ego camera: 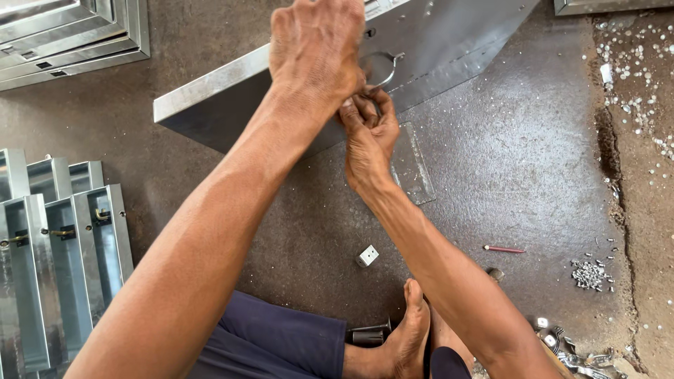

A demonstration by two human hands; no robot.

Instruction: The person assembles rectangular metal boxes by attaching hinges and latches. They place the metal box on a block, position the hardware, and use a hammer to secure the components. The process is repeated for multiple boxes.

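On the dark floor [533,161], going from the left edge: a row of open galvanised metal boxes [63,274] stands side by side at the lower left, each with a small brass-coloured fitting inside, and a stack of similar folded sheet-metal frames [70,35] lies in the upper left corner.

Toward the middle, a large galvanised sheet-metal box [210,105] lies tilted, its long axis running from the lower left up toward the top right. On its upper face sits a round metal ring clamp [382,67], the ring lying roughly flat against the sheet with its small tab end pointing right.

The left hand [316,49] is above the box, fingers curled shut into a fist just left of the ring and partly covering it; what it grips is hidden under the knuckles. The right hand [368,137] comes up from below, fingers pinched together at the ring's lower edge, touching or nearly touching the left hand. From the right fingertips the ring lies just up and to the right; both hands are at it, and I cannot tell which is closer.

Below the hands a small white cube-shaped block [367,255] lies on the floor, and a bare foot [411,330] rests near the bottom edge. Further right lie a red pencil [504,249], then a small heap of screws [588,274], with pale rivets [632,70] scattered along the right edge.
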